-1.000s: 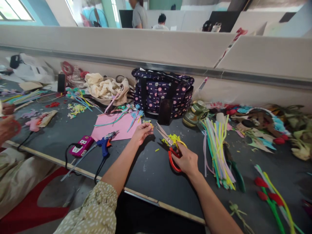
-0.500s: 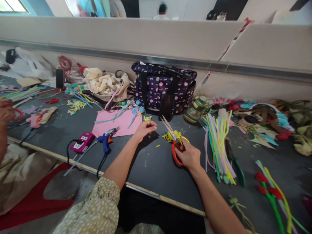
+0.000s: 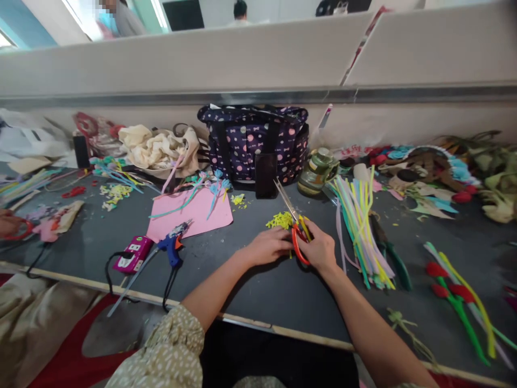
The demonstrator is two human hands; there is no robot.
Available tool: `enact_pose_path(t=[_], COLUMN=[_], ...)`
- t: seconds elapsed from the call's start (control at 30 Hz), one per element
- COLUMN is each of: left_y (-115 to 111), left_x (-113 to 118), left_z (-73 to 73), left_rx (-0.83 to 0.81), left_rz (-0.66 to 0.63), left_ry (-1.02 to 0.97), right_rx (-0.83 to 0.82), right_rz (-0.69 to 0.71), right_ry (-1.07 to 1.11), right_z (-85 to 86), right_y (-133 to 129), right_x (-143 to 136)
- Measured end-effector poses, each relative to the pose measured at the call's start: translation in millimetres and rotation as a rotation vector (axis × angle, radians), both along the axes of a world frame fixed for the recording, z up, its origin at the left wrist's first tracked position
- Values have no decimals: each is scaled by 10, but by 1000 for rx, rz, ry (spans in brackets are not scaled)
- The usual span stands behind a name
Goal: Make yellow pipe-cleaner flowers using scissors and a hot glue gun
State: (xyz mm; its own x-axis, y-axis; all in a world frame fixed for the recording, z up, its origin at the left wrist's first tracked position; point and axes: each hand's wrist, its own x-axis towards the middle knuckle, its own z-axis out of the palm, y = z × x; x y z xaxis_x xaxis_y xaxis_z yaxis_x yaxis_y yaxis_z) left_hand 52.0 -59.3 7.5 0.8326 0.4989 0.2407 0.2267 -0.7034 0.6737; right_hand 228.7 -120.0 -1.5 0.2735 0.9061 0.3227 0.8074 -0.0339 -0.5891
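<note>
My right hand [image 3: 319, 245] is wrapped round the red and yellow handles of a pair of scissors [image 3: 288, 202], whose blades point up and away, nearly together. Close beside the handles, my left hand [image 3: 269, 247] reaches in from the left over the dark tabletop. Its fingertips are bent down at the near edge of a pile of small yellow pieces [image 3: 279, 220], and whether they hold anything is hidden. A smaller heap of yellow bits [image 3: 238, 200] lies farther back, beside a pink sheet [image 3: 194, 213].
A patterned bag [image 3: 250, 143], an upright phone [image 3: 266, 175] and a green bottle [image 3: 317, 171] stand behind. Fuzzy stems [image 3: 363, 231] and red flowers [image 3: 460, 293] lie right; a blue glue gun [image 3: 173, 248] and pink power strip [image 3: 133, 254] left. Another person's hand [image 3: 10, 223] shows far left.
My left hand has moved right and closer to the scissors and yellow pile. A small yellow piece that lay apart on the table no longer shows there. The view has shifted.
</note>
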Motion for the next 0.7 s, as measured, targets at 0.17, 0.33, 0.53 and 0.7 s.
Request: enact_pose_path(t=[0.17, 0.33, 0.53, 0.7], left_y=[-62, -62, 17, 160], left_x=[72, 65, -25, -114], left_z=[-90, -139, -87, -43], left_rx=[225, 279, 155, -220], left_rz=[-150, -152, -51, 365], left_ry=[102, 123, 73, -293], right_rx=[-20, -51, -49, -26], right_rz=[1, 22, 23, 15], right_ry=[39, 53, 40, 61], right_z=[7, -22, -67, -87], right_y=[-5, -11, -16, -32], right_x=[-11, -6, 20, 21])
